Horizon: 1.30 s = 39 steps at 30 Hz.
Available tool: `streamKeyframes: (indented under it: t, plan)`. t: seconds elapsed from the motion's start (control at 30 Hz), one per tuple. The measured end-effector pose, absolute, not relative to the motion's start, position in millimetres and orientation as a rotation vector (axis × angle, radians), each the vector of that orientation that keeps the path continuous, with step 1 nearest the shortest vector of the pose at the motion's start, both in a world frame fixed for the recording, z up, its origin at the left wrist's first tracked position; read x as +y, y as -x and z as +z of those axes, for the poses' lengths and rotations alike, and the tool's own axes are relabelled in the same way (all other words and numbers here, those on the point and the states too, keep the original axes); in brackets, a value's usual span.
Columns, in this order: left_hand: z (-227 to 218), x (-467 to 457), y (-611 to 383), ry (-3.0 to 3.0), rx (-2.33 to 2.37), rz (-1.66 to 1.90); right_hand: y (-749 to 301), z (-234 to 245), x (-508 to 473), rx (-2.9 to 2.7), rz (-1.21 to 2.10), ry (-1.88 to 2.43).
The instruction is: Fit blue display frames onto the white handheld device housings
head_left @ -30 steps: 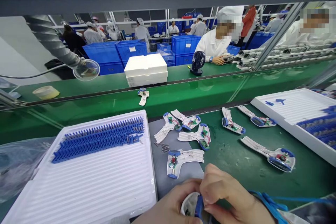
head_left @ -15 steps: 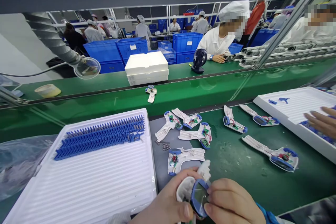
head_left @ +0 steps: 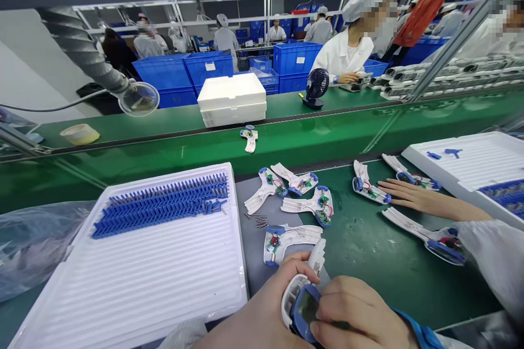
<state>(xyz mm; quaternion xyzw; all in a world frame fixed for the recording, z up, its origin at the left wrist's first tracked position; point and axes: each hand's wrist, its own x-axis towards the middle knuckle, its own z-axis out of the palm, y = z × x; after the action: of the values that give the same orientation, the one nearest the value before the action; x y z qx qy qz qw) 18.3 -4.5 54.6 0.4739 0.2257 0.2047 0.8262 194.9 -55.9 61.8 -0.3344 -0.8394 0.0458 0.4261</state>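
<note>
white ribbed foam tray (head_left: pixel 135 283): worktop's left, blue plastic clips (head_left: pixel 159 204) on its far part | open white handle shells (head_left: pixel 297 202): centre, right of tray | second white foam tray (head_left: pixel 470 161): right edge

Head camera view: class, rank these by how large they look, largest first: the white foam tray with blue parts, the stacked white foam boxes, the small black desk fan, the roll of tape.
1. White foam tray, though nearest the camera.
2. Stacked white foam boxes.
3. Black desk fan and roll of tape: look alike in size, so unranked.

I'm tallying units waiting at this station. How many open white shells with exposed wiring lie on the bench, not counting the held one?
7: four on the grey mat, three by the co-worker's hand. An eighth rides the conveyor.
</note>
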Motion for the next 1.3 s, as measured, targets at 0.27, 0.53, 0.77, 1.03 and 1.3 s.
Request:
streamKeyframes:
  t: [0.27,0.53,0.77,1.03,1.3]
  plan:
    - [68,-5,-14,-1.128,0.49,0.294,-196,58,-57,-2.151,0.125,0.789]
    - [64,-4,-21,-1.261,0.543,0.267,-201,78,-46,-2.282,0.135,0.685]
    - [58,-8,-26,-1.257,0.518,0.223,-197,84,-44,-2.315,0.13,0.642]
    - [26,-9,-27,-1.262,0.595,0.428,-199,65,-47,-2.193,0.136,0.589]
    - [20,-2,-23,-1.184,0.623,0.615,-251,44,-41,-2.181,0.056,1.23]
